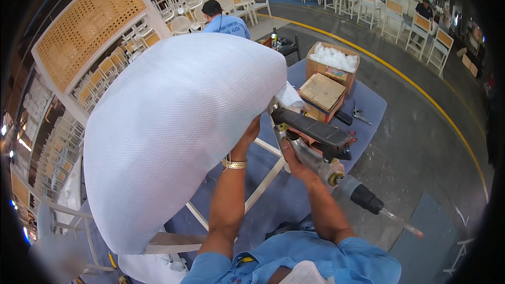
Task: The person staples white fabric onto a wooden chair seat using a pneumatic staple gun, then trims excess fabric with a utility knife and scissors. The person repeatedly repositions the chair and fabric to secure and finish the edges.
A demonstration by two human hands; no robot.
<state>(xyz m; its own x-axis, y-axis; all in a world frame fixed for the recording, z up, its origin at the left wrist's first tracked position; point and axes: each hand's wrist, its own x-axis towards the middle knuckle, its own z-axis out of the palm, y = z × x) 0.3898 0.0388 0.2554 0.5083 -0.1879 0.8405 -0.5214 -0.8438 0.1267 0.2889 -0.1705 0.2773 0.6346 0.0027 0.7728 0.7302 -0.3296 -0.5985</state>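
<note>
My left hand (251, 135) grips the edge of the white chair seat (179, 131), tilted up on its left to steady it, while my right hand (292, 159) clenches the staple gun (315, 134) against that near right edge.

A big white fabric cushion (173, 137) fills the left and middle of the view, blocking any reach from the left. Both hands crowd its right edge: the left hand (250, 135) presses against the fabric, the right hand (294, 160) grips a black stapler (315, 134) just beside it, leaving only a narrow gap between them. White chair legs (265, 179) cross beneath the arms. Far right of the stapler, cardboard boxes (329, 81) and pliers (359, 114) sit on a blue mat (368, 105). An air hose (368, 200) trails near right. Beyond the mat, bare grey floor (421, 142) lies open.
</note>
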